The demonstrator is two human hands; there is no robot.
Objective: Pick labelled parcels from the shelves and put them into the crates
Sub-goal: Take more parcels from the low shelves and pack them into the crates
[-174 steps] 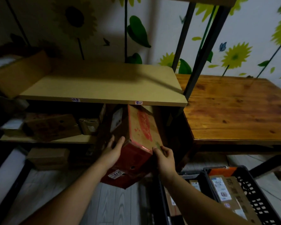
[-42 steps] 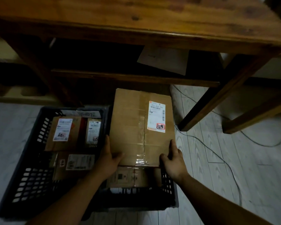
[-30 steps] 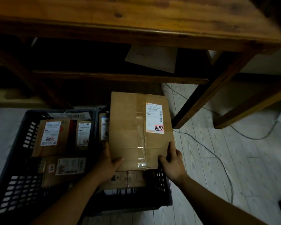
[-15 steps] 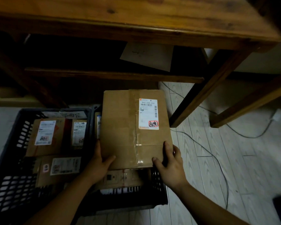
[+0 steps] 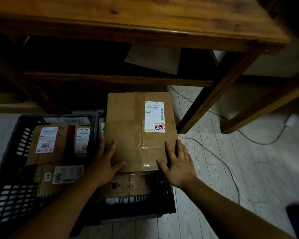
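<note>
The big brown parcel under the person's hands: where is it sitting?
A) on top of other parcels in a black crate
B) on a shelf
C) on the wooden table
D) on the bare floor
A: the big brown parcel lies across a smaller parcel inside the black crate, with the left hand and right hand resting on its near end.

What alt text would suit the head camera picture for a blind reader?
The left hand and right hand rest on a large cardboard parcel with a white label, lying over a black crate. A second crate beside it holds smaller labelled parcels, near a wooden table.
</note>
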